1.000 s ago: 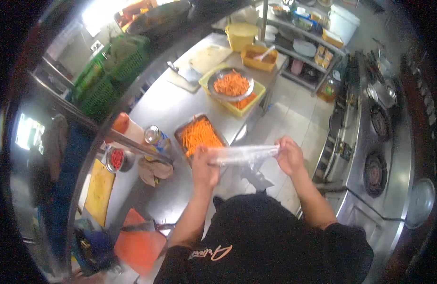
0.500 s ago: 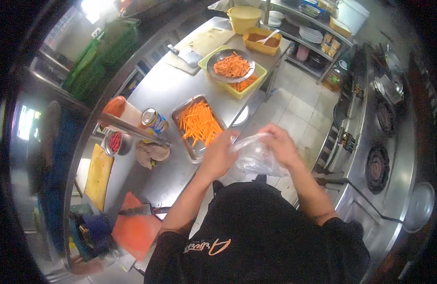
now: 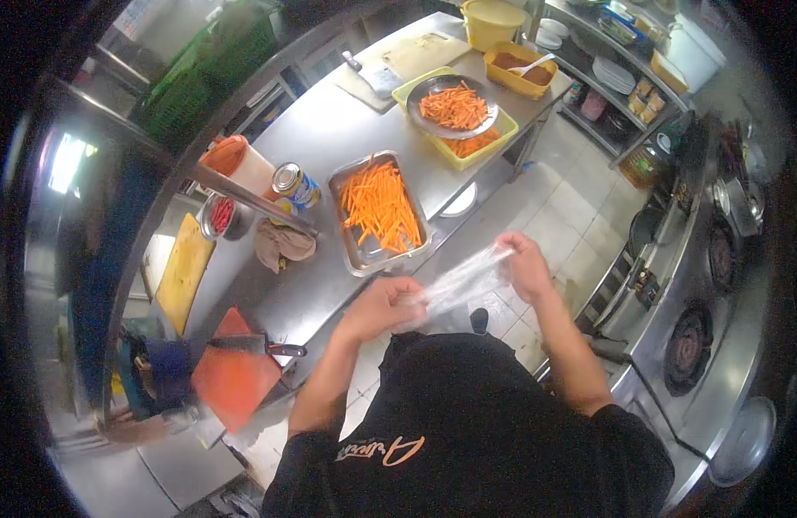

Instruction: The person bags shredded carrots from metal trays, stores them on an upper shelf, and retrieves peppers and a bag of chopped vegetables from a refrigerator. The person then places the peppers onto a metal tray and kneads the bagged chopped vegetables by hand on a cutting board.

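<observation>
A clear plastic bag [image 3: 463, 283] is stretched between my two hands, in front of my body and above the floor. My left hand [image 3: 385, 306] grips one end with closed fingers, just off the table's edge. At the other end, higher and to the right, my right hand [image 3: 526, 266] pinches the plastic. Beyond my left hand, a metal tray [image 3: 361, 259] rests on the steel table, holding cut carrot sticks [image 3: 381, 205]. Farther back, a metal plate of carrot strips [image 3: 455, 107] sits on a yellow basin [image 3: 479, 157] that contains more carrot.
On the left are a can [image 3: 295, 185], a crumpled cloth [image 3: 284, 243], a bowl of red pieces [image 3: 219, 214] and a yellow board [image 3: 184, 272]. A knife [image 3: 259, 345] lies on an orange board [image 3: 234, 380]. Stove burners [image 3: 688, 345] line the right side. A cleaver [image 3: 377, 76] lies at the back.
My hands have moved apart, pulling the bunched bag into a long taut strip. My left hand is lower. The view has shifted, bringing the knife on the orange board into clearer sight.
</observation>
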A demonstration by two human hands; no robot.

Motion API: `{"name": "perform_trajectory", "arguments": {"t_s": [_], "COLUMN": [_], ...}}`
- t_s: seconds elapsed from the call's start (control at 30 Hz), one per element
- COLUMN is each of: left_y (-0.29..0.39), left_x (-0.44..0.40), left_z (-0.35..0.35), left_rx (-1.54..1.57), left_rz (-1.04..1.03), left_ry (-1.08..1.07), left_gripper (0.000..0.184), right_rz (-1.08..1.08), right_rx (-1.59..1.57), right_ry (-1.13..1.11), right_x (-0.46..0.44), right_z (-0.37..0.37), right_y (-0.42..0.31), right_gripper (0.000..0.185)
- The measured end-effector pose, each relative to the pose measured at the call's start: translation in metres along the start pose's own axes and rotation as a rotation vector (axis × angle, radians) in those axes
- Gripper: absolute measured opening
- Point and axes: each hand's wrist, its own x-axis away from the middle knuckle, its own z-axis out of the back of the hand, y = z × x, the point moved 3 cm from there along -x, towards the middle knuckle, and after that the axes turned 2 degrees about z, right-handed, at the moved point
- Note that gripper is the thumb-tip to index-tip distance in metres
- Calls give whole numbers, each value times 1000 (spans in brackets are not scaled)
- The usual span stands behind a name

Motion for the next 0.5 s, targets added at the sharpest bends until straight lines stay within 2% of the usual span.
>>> {"name": "perform_trajectory", "arguments": {"t_s": [0.03, 0.07, 0.1, 0.17, 0.2, 0.23, 0.33, 0.43, 0.5], "left_y": [1, -4, 3, 25, 31, 39, 69, 110, 133], "left_x": [5, 6, 14, 39, 51, 60, 69, 67, 62], "left_z": [3, 13, 21, 37, 55, 74, 99, 113, 112], "left_rx": [-331, -503, -386, -144, -184, -225, -234, -505, -626], "left_rz": [30, -127, -105, -66, -68, -75, -255, -402, -464], "left_ry": [-37, 17, 219, 613, 666, 715, 750, 795, 786], "left_gripper": [17, 15, 16, 19, 22, 25, 29, 32, 37], "right_rz": [20, 42, 68, 6, -21, -43, -141, -191, -122], "right_rx": [-20, -40, -60, -91, -107, -121, 41, 135, 87], "right_ry": [-119, -234, -348, -348, -347, -344, -94, -72, -20], "right_x": [-4, -7, -10, -18, -22, -26, -55, -80, -104], "right_z": [-3, -6, -9, -16, -21, -27, -56, -102, -109], "right_y": [0, -1, -2, 0, 3, 5, 58, 89, 118], "right_gripper": [13, 15, 18, 31, 39, 48, 59, 56, 55]}}
